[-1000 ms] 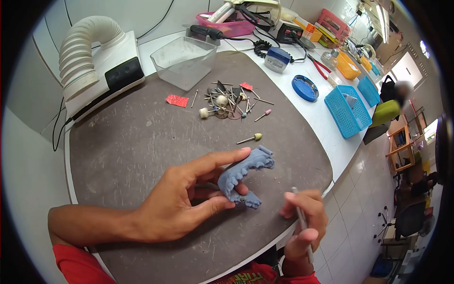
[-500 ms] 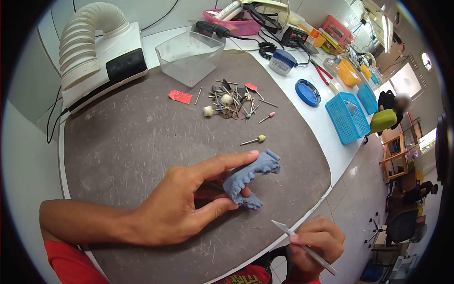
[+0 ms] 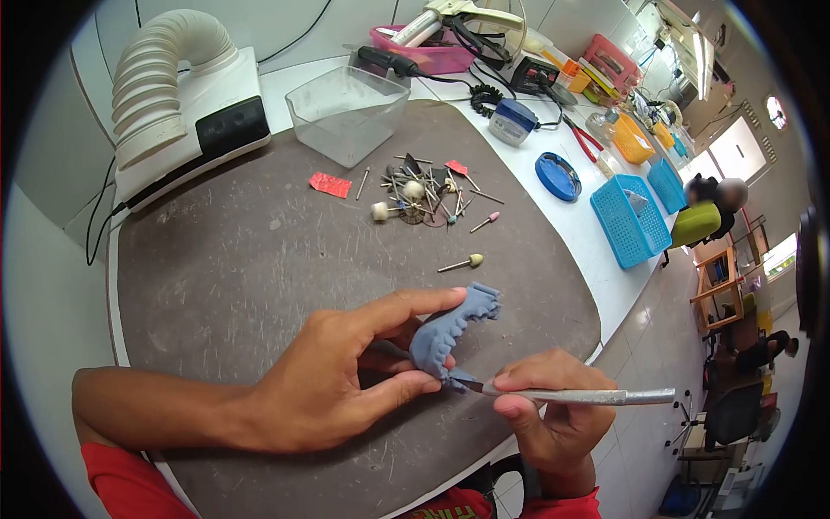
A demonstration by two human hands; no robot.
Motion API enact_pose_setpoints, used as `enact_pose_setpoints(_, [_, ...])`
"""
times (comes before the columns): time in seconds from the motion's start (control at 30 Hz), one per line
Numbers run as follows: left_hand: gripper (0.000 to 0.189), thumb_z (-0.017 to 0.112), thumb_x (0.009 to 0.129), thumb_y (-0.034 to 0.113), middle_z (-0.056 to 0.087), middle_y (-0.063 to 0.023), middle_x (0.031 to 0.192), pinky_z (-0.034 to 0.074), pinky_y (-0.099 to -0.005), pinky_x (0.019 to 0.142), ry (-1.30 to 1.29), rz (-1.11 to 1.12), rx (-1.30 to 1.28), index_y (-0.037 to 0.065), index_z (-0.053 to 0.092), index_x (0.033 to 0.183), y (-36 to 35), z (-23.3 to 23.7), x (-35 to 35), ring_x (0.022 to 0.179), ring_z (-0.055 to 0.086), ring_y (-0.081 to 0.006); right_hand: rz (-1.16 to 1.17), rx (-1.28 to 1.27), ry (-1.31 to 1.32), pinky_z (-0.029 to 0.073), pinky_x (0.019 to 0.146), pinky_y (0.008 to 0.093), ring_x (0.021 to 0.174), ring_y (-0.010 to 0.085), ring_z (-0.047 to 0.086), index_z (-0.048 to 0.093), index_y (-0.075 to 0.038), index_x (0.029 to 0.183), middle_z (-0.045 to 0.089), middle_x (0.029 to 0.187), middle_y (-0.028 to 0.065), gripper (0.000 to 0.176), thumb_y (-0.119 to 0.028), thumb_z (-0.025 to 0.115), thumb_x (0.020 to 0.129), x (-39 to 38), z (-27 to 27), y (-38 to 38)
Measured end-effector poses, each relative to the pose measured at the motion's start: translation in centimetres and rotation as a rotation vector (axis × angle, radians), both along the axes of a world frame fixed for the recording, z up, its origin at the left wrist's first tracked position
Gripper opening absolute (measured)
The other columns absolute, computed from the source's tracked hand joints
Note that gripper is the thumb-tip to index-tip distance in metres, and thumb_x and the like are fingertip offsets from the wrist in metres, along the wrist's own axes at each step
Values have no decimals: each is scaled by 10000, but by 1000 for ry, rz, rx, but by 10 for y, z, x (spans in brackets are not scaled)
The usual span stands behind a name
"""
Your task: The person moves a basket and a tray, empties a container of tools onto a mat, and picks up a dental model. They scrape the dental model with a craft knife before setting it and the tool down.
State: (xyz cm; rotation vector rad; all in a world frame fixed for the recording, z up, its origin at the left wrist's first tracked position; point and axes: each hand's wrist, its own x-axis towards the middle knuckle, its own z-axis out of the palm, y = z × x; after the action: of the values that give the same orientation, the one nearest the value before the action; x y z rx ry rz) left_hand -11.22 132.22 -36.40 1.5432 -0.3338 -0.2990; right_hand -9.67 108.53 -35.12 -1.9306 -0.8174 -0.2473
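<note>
A blue-grey dental model (image 3: 439, 339), curved with a row of teeth, is held above the brown mat by my left hand (image 3: 333, 376), its thumb and fingers closed on the model's left side. My right hand (image 3: 558, 406) grips a silver craft knife (image 3: 596, 397), fingers and thumb pinched around the handle. The knife lies nearly level, its blade pointing left and meeting the lower end of the model. The exact contact of the tip is too small to make out.
On the mat (image 3: 216, 285) lie a pile of rotary bits (image 3: 419, 190), a yellow-tipped bit (image 3: 475, 259) and red scraps (image 3: 330, 184). Behind stand a clear container (image 3: 347, 117) and a hose unit (image 3: 194, 121). Blue baskets (image 3: 631, 221) are at right; people (image 3: 731, 203) sit beyond.
My right hand has moved up and left, bringing the knife from beside the mat's edge to the model and turning it nearly level. The model has shifted slightly left and down.
</note>
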Motion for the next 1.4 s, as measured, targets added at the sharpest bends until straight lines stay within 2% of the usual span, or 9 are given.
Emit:
enact_pose_setpoints(0.23, [661, 671, 893, -105, 573, -140, 1374, 573, -320, 954, -114, -13, 73, 25, 443, 1500, 1, 0, 0, 1114, 683, -204, 41, -142, -47, 542, 574, 287, 670, 177, 705, 735, -17, 886, 729, 820, 84, 130, -123, 808, 869, 4, 14, 1])
enact_pose_setpoints(0.4, [675, 713, 878, -69, 620, -163, 1331, 580, -322, 939, -296, -32, 180, 28, 455, 1494, 4, 3, -2, 1106, 702, -210, 92, 160, 401, 553, 645, 282, 726, 143, 695, 706, 10, 939, 718, 857, 90, 159, -136, 766, 921, 6, 2, 1])
enact_pose_setpoints(0.57, [677, 755, 860, -29, 649, -160, 1296, 558, -307, 955, -220, -44, 219, 53, 496, 1480, 7, 6, 4, 1088, 712, -200, 123, 401, 294, 548, 741, 282, 803, 162, 681, 659, 9, 1105, 677, 931, 95, 262, -217, 702, 980, 37, 1, -21])
enact_pose_setpoints(0.73, [628, 799, 847, 77, 674, -153, 1202, 564, -315, 846, -296, 5, 457, 98, 572, 1432, 15, 16, 10, 955, 702, -193, -280, -400, 107, 549, 712, 316, 783, 197, 684, 645, 6, 1156, 680, 920, 121, 278, -158, 722, 946, 70, 51, -32])
enact_pose_setpoints(1.03, [563, 855, 798, 264, 575, -131, 1099, 506, -389, 885, -503, 118, 746, 108, 658, 1302, 15, 13, 8, 1030, 611, -310, -229, -908, -190, 551, 803, 376, 908, 297, 705, 616, -66, 1298, 697, 1003, 145, 402, -165, 714, 922, 99, 18, -39])
enact_pose_setpoints(1.2, [490, 862, 771, 253, 540, -139, 1236, 508, -408, 887, -572, 124, 827, 120, 684, 1207, 13, 10, 8, 1111, 578, -328, 6, -488, -855, 568, 622, 278, 791, 158, 679, 653, -186, 1365, 671, 1102, 96, 562, -147, 748, 812, 62, 41, -36])
enact_pose_setpoints(1.27, [458, 850, 761, 208, 564, -128, 1250, 513, -410, 891, -674, 114, 771, 133, 693, 1184, 12, 7, 9, 1121, 573, -320, 103, -387, -903, 598, 624, 313, 748, 188, 689, 735, -171, 1180, 672, 1076, 65, 447, -205, 850, 749, 24, 67, -25])
enact_pose_setpoints(1.37, [443, 844, 744, 129, 588, -114, 1223, 485, -418, 929, -839, 36, 785, 93, 689, 1157, 11, 9, 9, 1094, 559, -315, -81, -417, -722, 608, 653, 326, 810, 243, 712, 670, -183, 1284, 673, 1136, 112, 452, -212, 798, 851, -13, 61, -9])
enact_pose_setpoints(1.4, [407, 842, 718, 113, 622, -91, 1202, 486, -422, 937, -880, 43, 800, 100, 716, 1105, 10, 7, 8, 1118, 563, -307, -107, -261, -881, 550, 604, 268, 697, 184, 630, 690, -143, 1146, 601, 927, 61, 323, -308, 743, 873, -7, 57, 7])
